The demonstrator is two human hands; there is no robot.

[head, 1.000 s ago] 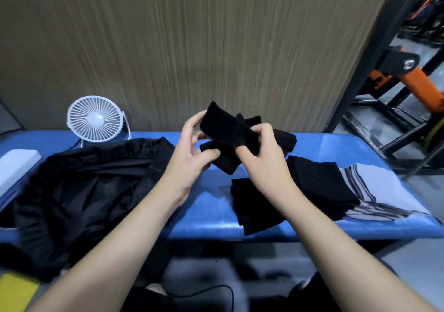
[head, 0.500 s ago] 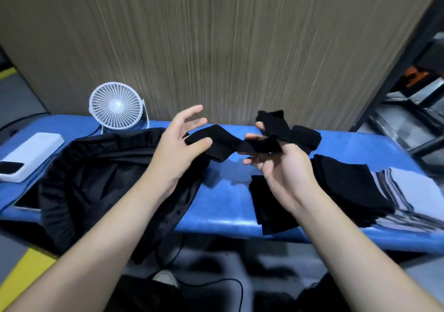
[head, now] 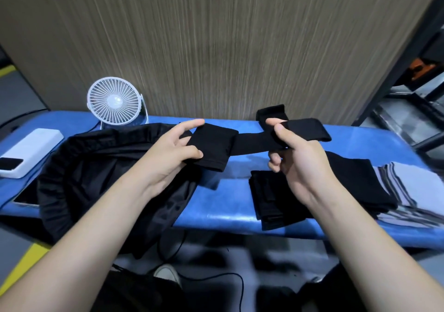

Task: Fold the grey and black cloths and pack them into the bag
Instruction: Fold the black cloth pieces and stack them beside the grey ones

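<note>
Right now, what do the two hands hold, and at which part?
Both hold one black cloth, stretched between them: the left hand grips its left end, the right hand pinches it nearer the right end.

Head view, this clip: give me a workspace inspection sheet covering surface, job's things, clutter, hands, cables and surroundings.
Surface: blue padded bench, worn patches near the front edge.
Job's things: black cloth stretched in the air between both hands; black bag lying open on the left; folded black cloths on the right, on a grey striped cloth.
Clutter: white fan; white power bank; phone partly under the bag.
Hands: left hand pinches the cloth's left end; right hand pinches its right part.
Cables: dark cable on the floor below the bench.
Surroundings: wood-grain panel behind; dark metal frame at right.
</note>
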